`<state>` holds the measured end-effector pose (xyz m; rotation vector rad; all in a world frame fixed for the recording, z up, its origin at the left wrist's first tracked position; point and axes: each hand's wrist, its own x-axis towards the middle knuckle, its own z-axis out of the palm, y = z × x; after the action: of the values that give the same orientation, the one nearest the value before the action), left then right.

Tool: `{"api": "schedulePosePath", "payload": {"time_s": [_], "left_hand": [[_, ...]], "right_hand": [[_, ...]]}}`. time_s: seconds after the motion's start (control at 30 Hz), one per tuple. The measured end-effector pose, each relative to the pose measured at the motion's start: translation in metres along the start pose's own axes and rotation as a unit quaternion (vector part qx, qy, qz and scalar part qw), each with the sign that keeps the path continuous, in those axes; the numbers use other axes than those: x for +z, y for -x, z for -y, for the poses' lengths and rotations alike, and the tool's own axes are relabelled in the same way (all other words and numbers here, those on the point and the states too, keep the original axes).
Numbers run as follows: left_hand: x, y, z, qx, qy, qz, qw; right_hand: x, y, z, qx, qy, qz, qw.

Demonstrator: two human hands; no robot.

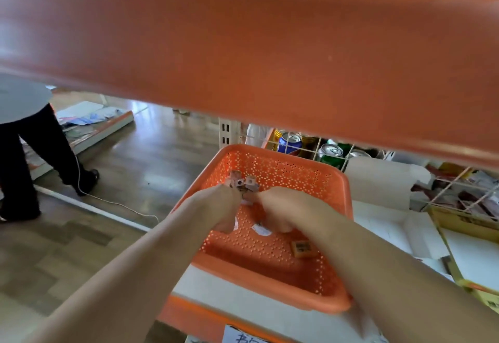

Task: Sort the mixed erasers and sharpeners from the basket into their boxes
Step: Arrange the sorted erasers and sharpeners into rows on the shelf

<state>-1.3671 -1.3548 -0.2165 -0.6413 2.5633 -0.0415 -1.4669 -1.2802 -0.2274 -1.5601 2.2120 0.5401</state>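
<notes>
Left hand (pixel 224 207) and right hand (pixel 278 213) pinch a clump of sharpeners (pixel 243 183) at crowded fingertips, so one could slip out and drop into the basket (pixel 272 152) below them

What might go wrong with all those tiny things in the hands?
The left hand and right hand pinch several small sharpeners at the fingertips together; one might slip out. They are held towards the left rim of the basket, beside the floor, so a dropped one may land out there. The orange block lying in the basket might get overlooked.
</notes>
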Motion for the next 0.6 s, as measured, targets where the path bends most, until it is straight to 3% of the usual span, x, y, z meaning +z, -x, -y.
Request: {"api": "schedulePosePath", "payload": {"time_s": [0.07, 0.13, 0.23, 0.4, 0.47, 0.6], "left_hand": [[0.002, 0.000, 0.000, 0.000, 0.024, 0.018, 1.000], [0.003, 0.005, 0.005, -0.002, 0.064, 0.028, 0.998], [0.004, 0.010, 0.012, -0.007, 0.117, -0.016, 0.993], [0.004, 0.026, 0.019, 0.015, 0.206, -0.083, 0.975], [0.008, 0.030, 0.021, 0.046, 0.270, -0.128, 0.953], [0.015, 0.036, 0.010, 0.109, 0.425, -0.200, 0.876]], "right_hand": [[0.000, -0.009, 0.004, -0.006, 0.017, 0.008, 1.000], [0.005, -0.015, 0.004, -0.007, -0.030, -0.047, 0.998], [0.011, -0.013, 0.005, -0.018, -0.051, -0.110, 0.992], [0.009, 0.000, 0.008, -0.008, -0.062, -0.130, 0.990], [0.004, 0.016, -0.001, -0.007, -0.162, -0.141, 0.977], [0.014, 0.058, -0.029, 0.015, -0.378, -0.231, 0.896]]}}
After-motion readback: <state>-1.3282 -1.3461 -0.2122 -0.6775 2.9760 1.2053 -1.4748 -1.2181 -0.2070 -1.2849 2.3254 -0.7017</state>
